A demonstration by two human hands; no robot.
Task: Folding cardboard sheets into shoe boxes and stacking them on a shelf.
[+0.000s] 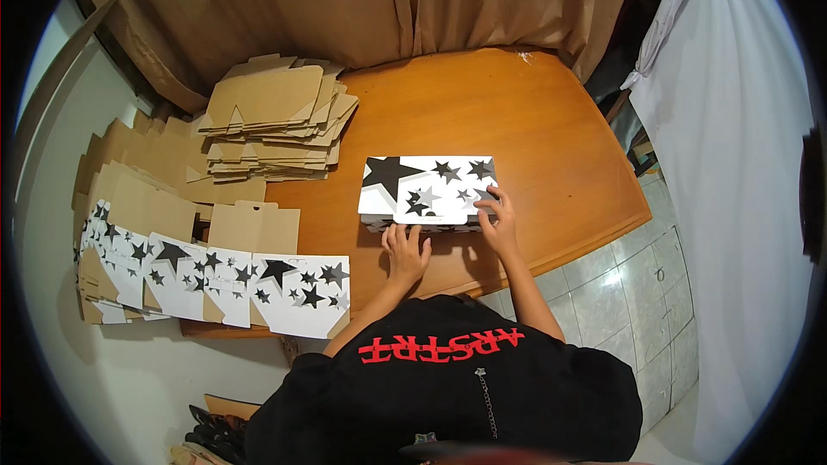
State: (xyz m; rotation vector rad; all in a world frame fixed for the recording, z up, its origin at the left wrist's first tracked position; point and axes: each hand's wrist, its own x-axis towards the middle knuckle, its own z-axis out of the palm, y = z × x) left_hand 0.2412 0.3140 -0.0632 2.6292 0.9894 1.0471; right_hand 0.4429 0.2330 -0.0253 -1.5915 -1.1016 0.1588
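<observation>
A cardboard box (448,174), white with black and grey stars, lies on the wooden table in front of me. Its lid is down, and a rounded tab shows at the near edge of the top. My left hand (407,257) is at the box's near side, left of the middle, with fingers apart and their tips by the tab. At the near right corner, my right hand (500,226) touches the box with spread, slightly bent fingers, some on the lid and some at the front. The lower part of the front is in shadow and partly hidden by my hands.
Flat brown cardboard blanks (267,99) are stacked at the table's far left. More star-printed blanks (297,293) overlap along the left, some past the table edge. The orange-brown table (491,103) ends at a brown curtain (345,0); a white curtain (732,120) hangs right.
</observation>
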